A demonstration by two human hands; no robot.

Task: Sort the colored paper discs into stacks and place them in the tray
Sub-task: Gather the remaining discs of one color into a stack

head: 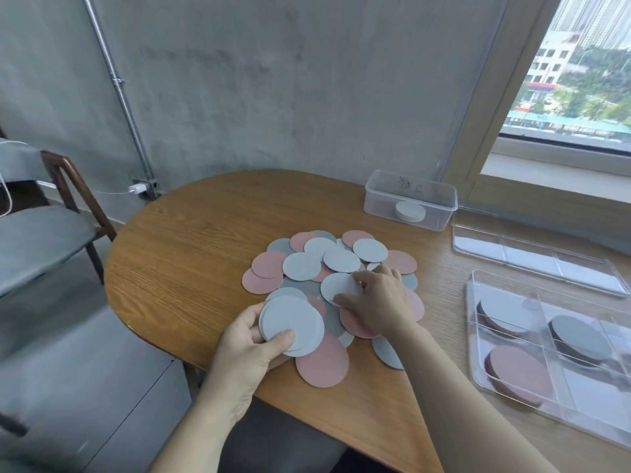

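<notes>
Left hand (pixel 252 339) — grip closed round a fanned stack of thin pale discs (pixel 292 324), thumb on top. Right hand (pixel 379 302) — thumb and fingertips pinching one pale disc (pixel 338 286) in the loose pink-and-grey pile (pixel 307 264) on the oval wood-grain surface (pixel 191 240). Clear compartmented tray (pixel 590 384), right.

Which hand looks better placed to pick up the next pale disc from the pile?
Right. The right hand grips a pale disc in the pile, while the left hand is full, holding the pale stack.
</notes>
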